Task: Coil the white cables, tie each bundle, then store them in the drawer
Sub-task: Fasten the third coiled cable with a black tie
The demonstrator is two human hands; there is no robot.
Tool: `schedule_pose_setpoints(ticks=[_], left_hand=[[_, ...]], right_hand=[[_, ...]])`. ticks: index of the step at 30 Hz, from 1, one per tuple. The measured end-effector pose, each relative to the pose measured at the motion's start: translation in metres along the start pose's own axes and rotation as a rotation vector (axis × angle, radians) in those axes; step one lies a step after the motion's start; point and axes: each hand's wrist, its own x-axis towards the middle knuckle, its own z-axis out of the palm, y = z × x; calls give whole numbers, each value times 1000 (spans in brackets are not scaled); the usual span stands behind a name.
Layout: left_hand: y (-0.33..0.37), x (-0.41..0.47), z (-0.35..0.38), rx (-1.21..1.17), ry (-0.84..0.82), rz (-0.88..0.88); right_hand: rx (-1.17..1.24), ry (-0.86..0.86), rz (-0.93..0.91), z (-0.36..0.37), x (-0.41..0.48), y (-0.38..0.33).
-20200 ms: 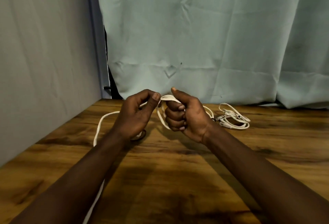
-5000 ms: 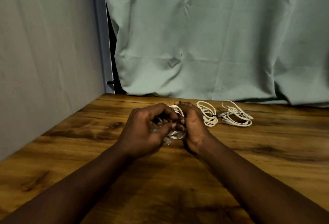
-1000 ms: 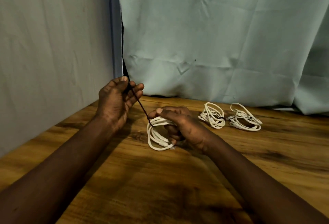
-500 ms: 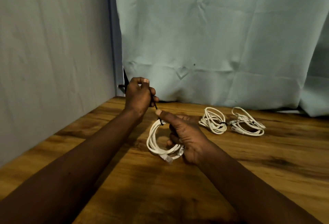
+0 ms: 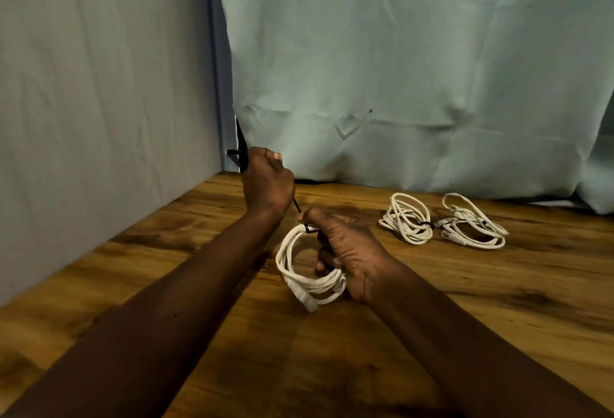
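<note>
**Three white coils, one in hand**

A white corded cable coil (image 5: pixel 309 271) stands on edge in the right hand (image 5: pixel 345 251). A thin black tie (image 5: pixel 297 206) loops around its top and runs taut into the left hand (image 5: pixel 267 185). A second white cable bundle (image 5: pixel 407 218) and a third white cable bundle (image 5: pixel 473 226) lie flat to its right.

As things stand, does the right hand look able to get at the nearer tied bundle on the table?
Likely not yet: the right hand grips the coil being tied. Bare table lies between it and that bundle.
</note>
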Motion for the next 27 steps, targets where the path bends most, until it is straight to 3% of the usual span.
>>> schedule_pose_setpoints(ticks=[16,21,27], left_hand=[[-8,-5,-5,26,37,-24],[-36,-11,-3,31,-232,-26],[-41,-20,-11,236,-655,238]], right_hand=[[-80,52,-56,1,6,9],[43,76,-80,-6,9,12],[133,170,-166,-16,14,6]])
